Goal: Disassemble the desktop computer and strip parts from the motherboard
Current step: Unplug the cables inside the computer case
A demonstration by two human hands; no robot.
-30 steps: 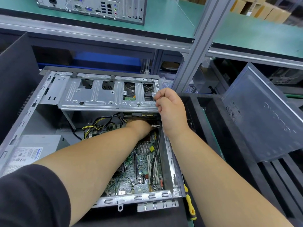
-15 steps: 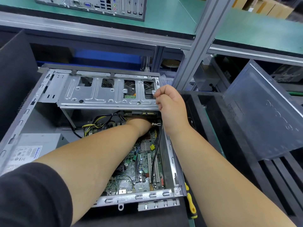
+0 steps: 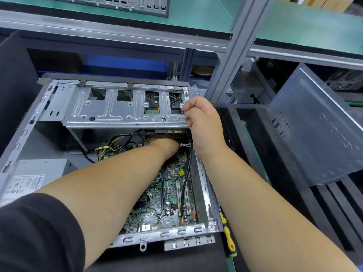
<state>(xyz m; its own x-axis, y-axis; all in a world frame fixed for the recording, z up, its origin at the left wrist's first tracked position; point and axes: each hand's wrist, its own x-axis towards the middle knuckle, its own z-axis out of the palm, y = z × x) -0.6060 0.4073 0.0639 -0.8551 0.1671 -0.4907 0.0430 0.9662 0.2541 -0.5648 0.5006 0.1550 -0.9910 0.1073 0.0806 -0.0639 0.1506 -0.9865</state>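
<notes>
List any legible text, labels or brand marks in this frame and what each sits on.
None can be quoted with confidence.
Power supply label: white sticker with a blue heading and fine print, too blurred to read.
Detached side panel: raised lettering, seen at an angle and not legible.
Motherboard: silkscreen markings too small to read.
Drive cage: only stamped ribs and holes, no text.
Rear port panel of the computer on the shelf: port markings too small to read.
</notes>
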